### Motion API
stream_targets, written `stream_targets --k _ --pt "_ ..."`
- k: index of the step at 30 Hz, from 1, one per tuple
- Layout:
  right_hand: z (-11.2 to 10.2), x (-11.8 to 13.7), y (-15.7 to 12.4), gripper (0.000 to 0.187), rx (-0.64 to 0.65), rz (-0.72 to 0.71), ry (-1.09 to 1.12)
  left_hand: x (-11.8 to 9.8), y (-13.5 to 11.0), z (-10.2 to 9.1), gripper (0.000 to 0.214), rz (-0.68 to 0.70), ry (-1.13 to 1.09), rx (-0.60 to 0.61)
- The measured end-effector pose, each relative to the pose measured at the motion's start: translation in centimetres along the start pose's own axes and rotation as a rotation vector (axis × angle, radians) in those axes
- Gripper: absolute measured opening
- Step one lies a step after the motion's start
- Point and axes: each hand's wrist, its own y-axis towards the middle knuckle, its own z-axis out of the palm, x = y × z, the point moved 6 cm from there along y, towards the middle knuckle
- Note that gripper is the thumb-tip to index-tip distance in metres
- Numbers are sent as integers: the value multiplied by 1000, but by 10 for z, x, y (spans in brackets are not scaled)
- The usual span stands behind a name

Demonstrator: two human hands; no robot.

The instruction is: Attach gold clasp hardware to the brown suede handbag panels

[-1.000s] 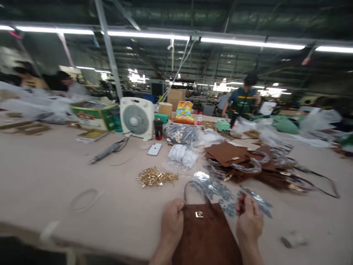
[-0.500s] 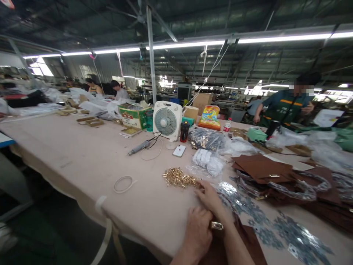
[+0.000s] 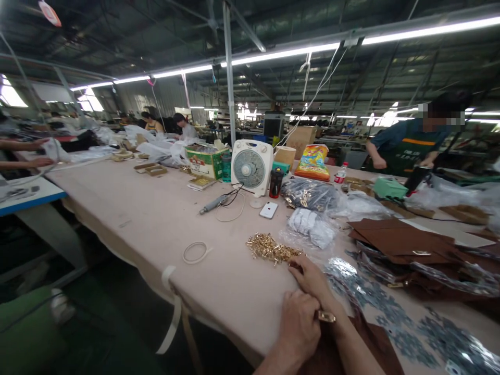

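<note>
My left hand (image 3: 299,328) is closed on the top edge of a brown suede bag (image 3: 371,346) lying at the table's near edge, right beside the bag's gold clasp (image 3: 326,316). My right hand (image 3: 312,278) reaches forward across it. Its fingertips are drawn together at the near edge of a pile of small gold fittings (image 3: 269,248), and what they pinch is hidden. Silvery metal pieces (image 3: 375,297) lie scattered just right of my right hand.
On the long beige table (image 3: 156,219) are a stack of brown bags (image 3: 402,239), plastic bags of parts (image 3: 312,194), a white fan (image 3: 252,166), a phone (image 3: 269,210), a corded tool (image 3: 213,204) and a tape ring (image 3: 195,252). A person in green (image 3: 410,143) stands across it; other workers sit far left.
The view has swung left. My right hand left the silvery pieces and reached forward to the gold fittings. My left hand stays gripped on the brown bag.
</note>
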Motion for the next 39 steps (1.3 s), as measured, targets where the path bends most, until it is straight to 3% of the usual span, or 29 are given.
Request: stream_targets --k 5,10,24,31,36,39 --pt "2 4 -7 33 72 19 -9 -1 0 -1 22 19 -36 -26" --pt "-2 18 -4 21 219 101 -113 2 0 -1 18 23 -96 -85" --pt "-6 32 -9 18 211 169 -269 5 0 -4 23 62 -122 -161" --pt "-30 34 -24 34 15 98 -57 1 4 -5 30 54 -189 -76" --pt "-77 17 -64 39 -402 193 784 6 7 -7 30 27 -271 -103" --pt "-106 -8 -99 53 -603 298 1035 13 12 -4 27 15 -291 -121"
